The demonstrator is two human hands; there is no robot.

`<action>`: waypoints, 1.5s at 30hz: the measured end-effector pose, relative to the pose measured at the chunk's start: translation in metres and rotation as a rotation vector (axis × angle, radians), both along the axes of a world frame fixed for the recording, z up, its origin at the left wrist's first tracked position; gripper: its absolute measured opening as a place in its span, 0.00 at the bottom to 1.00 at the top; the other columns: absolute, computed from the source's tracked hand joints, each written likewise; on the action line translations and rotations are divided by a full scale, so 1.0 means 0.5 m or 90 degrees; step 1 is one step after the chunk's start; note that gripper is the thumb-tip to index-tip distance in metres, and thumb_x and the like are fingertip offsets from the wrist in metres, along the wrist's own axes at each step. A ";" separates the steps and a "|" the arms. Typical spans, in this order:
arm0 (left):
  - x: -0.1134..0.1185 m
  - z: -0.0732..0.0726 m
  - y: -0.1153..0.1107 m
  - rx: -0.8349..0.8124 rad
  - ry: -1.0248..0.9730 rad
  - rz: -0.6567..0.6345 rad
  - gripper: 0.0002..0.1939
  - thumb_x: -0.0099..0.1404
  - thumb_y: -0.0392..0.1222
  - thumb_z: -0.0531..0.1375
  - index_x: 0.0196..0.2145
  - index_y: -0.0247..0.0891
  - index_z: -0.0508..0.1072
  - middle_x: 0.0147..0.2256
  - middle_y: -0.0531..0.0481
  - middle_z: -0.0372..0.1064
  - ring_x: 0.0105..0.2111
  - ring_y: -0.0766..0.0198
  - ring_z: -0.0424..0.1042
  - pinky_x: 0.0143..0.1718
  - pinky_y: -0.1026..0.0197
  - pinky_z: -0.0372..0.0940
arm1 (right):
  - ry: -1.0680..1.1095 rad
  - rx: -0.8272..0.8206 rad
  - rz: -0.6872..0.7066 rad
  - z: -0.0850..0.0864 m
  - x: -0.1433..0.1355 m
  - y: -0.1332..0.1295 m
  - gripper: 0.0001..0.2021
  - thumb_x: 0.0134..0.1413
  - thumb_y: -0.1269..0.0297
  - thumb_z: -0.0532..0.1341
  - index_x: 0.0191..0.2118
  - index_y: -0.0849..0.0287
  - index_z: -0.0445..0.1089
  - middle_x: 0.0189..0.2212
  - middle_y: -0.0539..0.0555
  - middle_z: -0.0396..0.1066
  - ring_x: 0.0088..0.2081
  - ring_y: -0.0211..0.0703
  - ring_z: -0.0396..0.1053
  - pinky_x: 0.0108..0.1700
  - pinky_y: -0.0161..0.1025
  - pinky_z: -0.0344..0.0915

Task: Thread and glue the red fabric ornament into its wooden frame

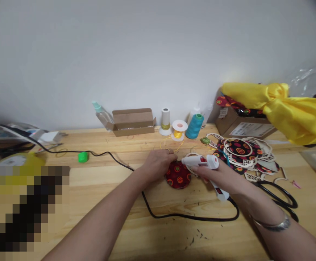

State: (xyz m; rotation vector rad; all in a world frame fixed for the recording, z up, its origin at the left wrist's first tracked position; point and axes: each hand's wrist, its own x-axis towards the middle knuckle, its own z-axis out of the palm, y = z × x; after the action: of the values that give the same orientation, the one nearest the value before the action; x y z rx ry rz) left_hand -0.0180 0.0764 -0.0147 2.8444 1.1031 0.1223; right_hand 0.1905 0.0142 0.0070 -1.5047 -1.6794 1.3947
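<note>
My right hand (212, 175) is wrapped round the handle of a white hot glue gun (198, 161), whose nozzle points left. Just below the nozzle is a round, dark red fabric piece (178, 177) with orange flower prints. My left hand (160, 163) grips its upper left edge with bent fingers; the fingertips are partly hidden. Whether the nozzle touches the fabric I cannot tell. Behind the gun, part of a pale hoop shows. The gun's black cord (190, 218) loops across the wooden table in front of the fabric piece.
Pale cut-out frames (239, 148) and patterned fabric pieces pile up on the right, before a cardboard box (236, 121) draped with yellow cloth (296, 112). Along the wall stand a spray bottle (103, 117), an open carton (133, 121), and thread spools including a teal cone (195, 127). A green block (83, 157) sits left.
</note>
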 end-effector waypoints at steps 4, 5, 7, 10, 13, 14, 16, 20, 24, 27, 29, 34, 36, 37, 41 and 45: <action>-0.001 -0.001 0.001 0.003 0.005 -0.001 0.10 0.60 0.35 0.50 0.34 0.41 0.70 0.31 0.50 0.69 0.30 0.62 0.66 0.25 0.62 0.52 | 0.002 -0.005 0.011 0.001 0.000 0.000 0.11 0.51 0.55 0.55 0.26 0.58 0.61 0.17 0.45 0.57 0.17 0.32 0.55 0.17 0.31 0.51; -0.001 -0.001 0.001 0.002 0.005 -0.002 0.10 0.60 0.35 0.50 0.34 0.41 0.70 0.31 0.51 0.69 0.30 0.62 0.66 0.26 0.62 0.52 | 0.003 -0.012 0.009 0.001 0.000 0.000 0.12 0.51 0.55 0.55 0.26 0.58 0.61 0.17 0.45 0.56 0.17 0.32 0.55 0.17 0.30 0.51; -0.001 0.000 0.002 0.000 0.005 -0.005 0.10 0.60 0.35 0.50 0.34 0.41 0.70 0.32 0.51 0.69 0.31 0.62 0.66 0.26 0.62 0.52 | 0.004 -0.019 0.004 0.001 0.000 -0.001 0.12 0.51 0.55 0.55 0.26 0.58 0.61 0.16 0.45 0.55 0.17 0.32 0.55 0.17 0.31 0.50; -0.001 0.002 0.002 -0.001 0.006 -0.009 0.11 0.60 0.35 0.49 0.34 0.40 0.70 0.31 0.51 0.69 0.31 0.62 0.66 0.26 0.62 0.52 | -0.004 0.003 0.000 0.002 -0.003 0.000 0.12 0.51 0.56 0.55 0.26 0.58 0.61 0.16 0.45 0.56 0.18 0.32 0.55 0.18 0.31 0.51; -0.001 0.002 0.000 -0.003 0.001 -0.005 0.11 0.60 0.35 0.49 0.34 0.40 0.70 0.31 0.51 0.69 0.31 0.62 0.66 0.26 0.62 0.53 | -0.017 0.034 0.005 0.004 -0.007 0.001 0.11 0.51 0.57 0.56 0.25 0.59 0.61 0.17 0.45 0.56 0.20 0.32 0.55 0.20 0.31 0.52; -0.001 0.002 -0.001 -0.003 0.000 -0.003 0.10 0.60 0.35 0.49 0.34 0.40 0.70 0.31 0.51 0.69 0.31 0.62 0.66 0.26 0.63 0.53 | -0.019 0.034 0.006 0.005 -0.007 0.000 0.11 0.50 0.57 0.56 0.25 0.59 0.60 0.17 0.45 0.56 0.20 0.32 0.55 0.20 0.30 0.52; 0.000 0.001 -0.001 -0.002 0.002 -0.002 0.10 0.60 0.35 0.50 0.34 0.40 0.70 0.31 0.51 0.69 0.30 0.62 0.66 0.26 0.63 0.53 | -0.019 0.013 0.004 0.005 -0.007 -0.001 0.12 0.50 0.56 0.55 0.25 0.60 0.60 0.17 0.45 0.56 0.19 0.32 0.55 0.19 0.30 0.51; 0.001 0.001 0.001 0.008 0.006 -0.010 0.10 0.60 0.35 0.50 0.34 0.40 0.70 0.31 0.51 0.69 0.31 0.62 0.66 0.25 0.63 0.52 | -0.012 -0.010 -0.011 0.004 -0.002 -0.001 0.13 0.50 0.54 0.55 0.25 0.60 0.61 0.16 0.45 0.56 0.18 0.32 0.55 0.17 0.30 0.51; 0.001 0.001 0.002 0.012 0.009 -0.007 0.10 0.60 0.35 0.50 0.34 0.40 0.70 0.32 0.51 0.69 0.31 0.62 0.66 0.25 0.63 0.52 | -0.019 0.001 -0.006 0.003 -0.001 0.000 0.13 0.50 0.55 0.55 0.25 0.60 0.61 0.16 0.45 0.56 0.18 0.32 0.55 0.17 0.30 0.51; 0.001 0.001 0.001 0.007 0.011 -0.005 0.10 0.60 0.35 0.50 0.34 0.40 0.70 0.32 0.51 0.70 0.31 0.63 0.66 0.25 0.63 0.52 | -0.016 -0.008 0.009 0.001 0.000 0.000 0.12 0.51 0.55 0.55 0.28 0.59 0.61 0.16 0.45 0.55 0.17 0.32 0.54 0.17 0.30 0.51; 0.001 0.001 0.001 0.005 0.010 -0.007 0.10 0.60 0.35 0.50 0.34 0.40 0.70 0.31 0.51 0.69 0.30 0.63 0.66 0.25 0.63 0.52 | -0.013 -0.005 0.016 0.001 0.000 -0.001 0.12 0.51 0.55 0.54 0.27 0.59 0.60 0.17 0.45 0.55 0.18 0.32 0.55 0.17 0.30 0.51; 0.002 0.001 0.001 0.011 0.005 -0.008 0.10 0.60 0.34 0.50 0.33 0.40 0.71 0.31 0.52 0.69 0.30 0.63 0.66 0.24 0.63 0.52 | -0.032 0.012 0.001 0.003 -0.002 0.000 0.12 0.51 0.56 0.55 0.26 0.59 0.60 0.16 0.45 0.55 0.19 0.33 0.55 0.18 0.30 0.51; 0.002 0.000 0.001 0.013 0.006 -0.004 0.10 0.60 0.35 0.50 0.34 0.40 0.71 0.31 0.52 0.69 0.29 0.63 0.66 0.24 0.63 0.53 | -0.033 0.011 0.007 0.004 -0.002 0.001 0.11 0.51 0.56 0.55 0.27 0.59 0.61 0.16 0.45 0.55 0.19 0.32 0.55 0.19 0.30 0.51; 0.002 0.000 0.001 0.013 0.007 -0.003 0.10 0.60 0.35 0.50 0.34 0.41 0.71 0.31 0.52 0.69 0.29 0.63 0.66 0.24 0.63 0.53 | -0.029 0.007 0.011 0.004 -0.002 0.001 0.11 0.51 0.55 0.55 0.27 0.59 0.61 0.16 0.45 0.56 0.18 0.32 0.55 0.19 0.30 0.51; 0.002 -0.002 0.002 0.001 0.009 -0.001 0.11 0.60 0.35 0.50 0.36 0.41 0.71 0.32 0.51 0.70 0.31 0.62 0.67 0.25 0.63 0.53 | -0.014 -0.010 0.002 0.002 -0.002 0.001 0.13 0.51 0.54 0.54 0.27 0.59 0.61 0.16 0.45 0.55 0.18 0.32 0.56 0.18 0.30 0.51; 0.002 -0.001 0.002 -0.014 0.013 0.010 0.11 0.60 0.36 0.50 0.37 0.41 0.71 0.33 0.50 0.70 0.32 0.62 0.67 0.27 0.63 0.54 | -0.013 0.008 0.002 0.003 -0.004 0.002 0.11 0.51 0.55 0.55 0.29 0.59 0.62 0.17 0.45 0.56 0.19 0.32 0.55 0.18 0.30 0.52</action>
State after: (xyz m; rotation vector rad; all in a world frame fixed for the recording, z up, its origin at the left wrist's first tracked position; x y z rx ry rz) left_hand -0.0168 0.0772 -0.0152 2.8238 1.1246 0.0812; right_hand 0.1886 0.0151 0.0086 -1.5142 -1.6997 1.3723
